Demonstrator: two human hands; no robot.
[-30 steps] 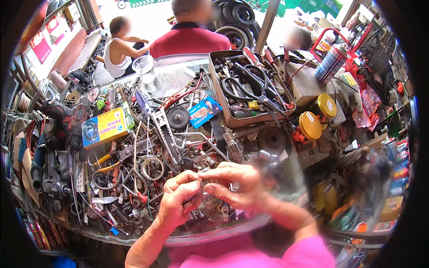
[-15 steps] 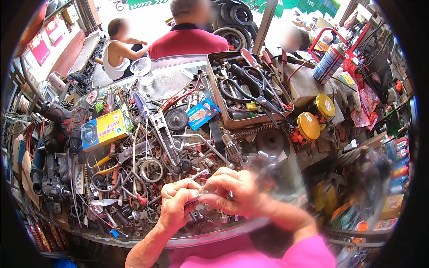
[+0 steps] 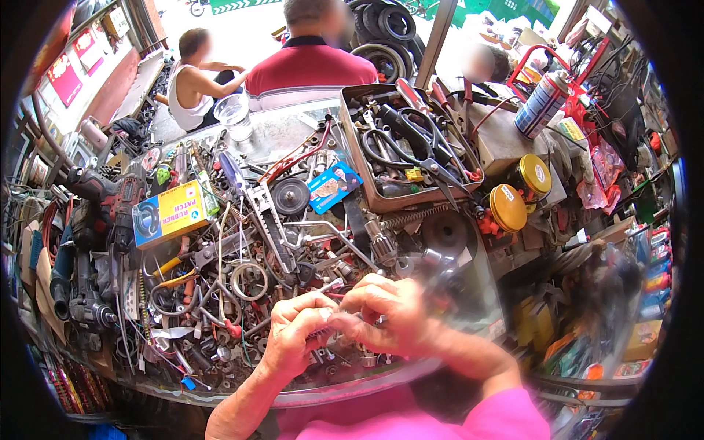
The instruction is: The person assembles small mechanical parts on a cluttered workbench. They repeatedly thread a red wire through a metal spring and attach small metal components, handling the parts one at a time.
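Over the near edge of the cluttered bench, my left hand [image 3: 295, 334] and my right hand [image 3: 383, 314] meet fingertip to fingertip. The left thumb and fingers pinch a small, dark, ridged piece [image 3: 320, 334]; its kind is too hidden to make out. My right thumb and forefinger press together at the same spot, covering most of whatever lies between them. Part of the right hand is blurred. Under and around both hands lie loose nuts, bolts and metal bits. A metal ring [image 3: 249, 265] rests to the left of my left hand.
A metal box of tools [image 3: 381, 198] stands behind, with yellow-lidded jars [image 3: 507, 208] and a spray can [image 3: 541, 106] to its right. At left are a patch box [image 3: 170, 214], a power drill [image 3: 126, 198] and calipers [image 3: 273, 231]. Two people [image 3: 312, 66] [image 3: 194, 84] sit beyond the bench.
Both hands have shifted very slightly to the right, still pinched together. The right fingers have changed their bend a little. Bench items lie as before.
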